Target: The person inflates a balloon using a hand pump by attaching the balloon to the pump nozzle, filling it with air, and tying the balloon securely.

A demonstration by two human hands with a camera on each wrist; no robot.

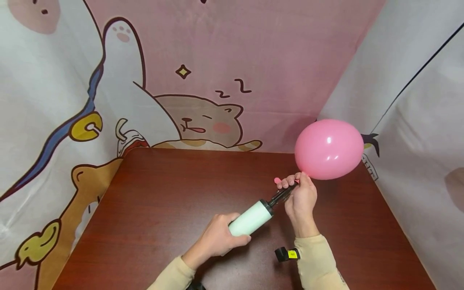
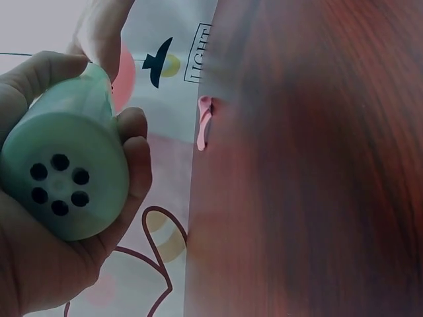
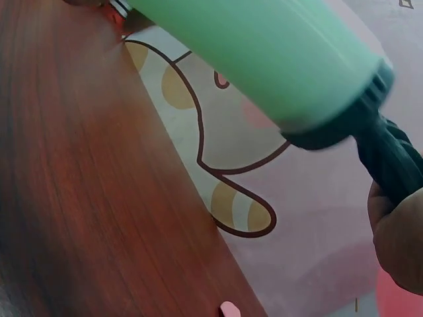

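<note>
A person at a reddish-brown tabletop (image 1: 174, 189) holds a mint-green pump (image 1: 251, 217) at a slant, the left hand (image 1: 217, 235) in a firm grip around its body, 6 dark holes visible in the near end. The right hand (image 1: 302, 199) has its grip closed about the pump's black tip (image 1: 282, 196) and the neck of a swollen pink balloon (image 1: 329, 149), which rises just above the fist at the tabletop's far right; from where I stand, fingers hide the join. A limp pink balloon (image 2: 204, 122) lies on the tabletop beyond, partly masked by the right hand. Both sleeves are cut off below, and a black wrist device (image 1: 195, 286) by the left one barely shows.
</note>
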